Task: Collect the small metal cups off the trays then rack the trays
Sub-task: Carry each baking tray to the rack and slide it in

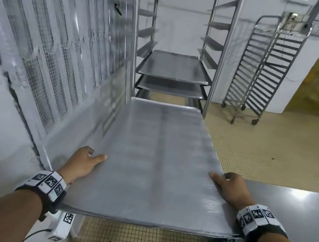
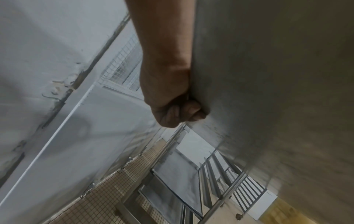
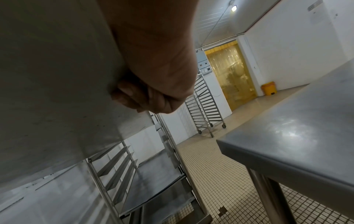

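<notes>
I hold a large bare metal tray (image 1: 155, 162) level in front of me, its far end close to the tall tray rack (image 1: 179, 39). My left hand (image 1: 85, 161) grips the tray's left edge, thumb on top and fingers curled underneath (image 2: 180, 112). My right hand (image 1: 228, 186) grips the right edge the same way, fingers curled below (image 3: 138, 97). The tray's underside (image 2: 268, 75) fills much of the left wrist view. Two trays (image 1: 174, 68) sit in the rack's slots, one above the other. No small metal cups are in view.
A white meshed partition (image 1: 45, 47) runs close along my left. A steel table (image 1: 298, 209) stands at my right, also seen as a steel table (image 3: 296, 128) in the right wrist view. A second bare rack (image 1: 262, 75) stands by the far wall near a yellow strip curtain (image 3: 233, 75). Tiled floor lies between.
</notes>
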{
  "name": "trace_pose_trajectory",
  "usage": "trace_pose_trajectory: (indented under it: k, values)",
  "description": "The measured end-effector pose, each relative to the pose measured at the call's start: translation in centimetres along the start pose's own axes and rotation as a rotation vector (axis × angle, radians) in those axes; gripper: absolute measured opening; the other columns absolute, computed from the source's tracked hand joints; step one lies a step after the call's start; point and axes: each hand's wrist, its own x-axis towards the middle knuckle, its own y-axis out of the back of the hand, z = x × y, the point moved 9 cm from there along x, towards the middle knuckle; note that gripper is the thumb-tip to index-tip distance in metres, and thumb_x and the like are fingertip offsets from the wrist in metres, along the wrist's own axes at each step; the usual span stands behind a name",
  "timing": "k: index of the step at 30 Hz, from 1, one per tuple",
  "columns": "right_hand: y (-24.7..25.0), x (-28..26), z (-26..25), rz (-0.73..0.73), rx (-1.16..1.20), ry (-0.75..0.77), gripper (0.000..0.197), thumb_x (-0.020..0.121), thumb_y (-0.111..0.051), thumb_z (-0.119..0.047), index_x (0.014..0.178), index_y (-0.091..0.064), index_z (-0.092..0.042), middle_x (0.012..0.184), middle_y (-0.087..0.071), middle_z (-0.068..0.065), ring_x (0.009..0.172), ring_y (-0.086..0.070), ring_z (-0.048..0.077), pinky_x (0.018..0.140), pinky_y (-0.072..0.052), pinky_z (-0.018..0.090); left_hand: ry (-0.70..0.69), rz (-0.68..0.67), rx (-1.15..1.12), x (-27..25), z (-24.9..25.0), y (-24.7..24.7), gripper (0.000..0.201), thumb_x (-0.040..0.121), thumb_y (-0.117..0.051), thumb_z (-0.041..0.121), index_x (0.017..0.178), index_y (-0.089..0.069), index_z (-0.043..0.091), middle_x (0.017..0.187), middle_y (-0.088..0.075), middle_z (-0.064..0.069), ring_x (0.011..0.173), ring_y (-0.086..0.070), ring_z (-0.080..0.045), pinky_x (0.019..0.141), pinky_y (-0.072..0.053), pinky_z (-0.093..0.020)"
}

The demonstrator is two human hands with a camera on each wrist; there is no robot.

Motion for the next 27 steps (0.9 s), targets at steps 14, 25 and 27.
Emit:
trace_pose_trajectory:
  k: [14,25,27]
  values:
    - [-1.6,7.1,-2.5,0.054,-0.139,-0.046,0.053,0.082,-0.072,-0.055,0.072,-0.066,-0.004,0.062,-0.068,0.006,0.062,-0.064,0.024,0.058,-0.047,0.032,0.012,-0.053,-0.001,9.3,2.3,-1.8,0.047,0.086,-0.077,0.045,0.105,-0.058,0.007,0.101,-0.065,-0.010,0.093,-0.065,-0.029,0.081,-0.051,-0.040]
    - [-3.3,18.2,-1.4,-0.016,-0.132,-0.036,0.041,0.085,-0.070,-0.052,0.074,-0.068,-0.012,0.069,-0.069,-0.002,0.067,-0.065,0.017,0.058,-0.046,0.028,0.049,-0.039,0.054,17.0,4.5,-6.3,0.045,0.087,-0.075,0.044,0.100,-0.057,0.005,0.098,-0.065,-0.010,0.091,-0.065,-0.029,0.085,-0.053,-0.041]
    - [-3.4,20.9,-1.1,-0.021,-0.126,-0.024,0.043,0.084,-0.069,-0.056,0.078,-0.070,-0.013,0.072,-0.070,-0.003,0.071,-0.067,0.019,0.065,-0.049,0.032,0.047,-0.035,0.069,18.3,5.5,-7.3,0.040,0.090,-0.074,0.041,0.100,-0.052,0.009,0.097,-0.060,-0.007,0.092,-0.060,-0.026,0.086,-0.050,-0.038]
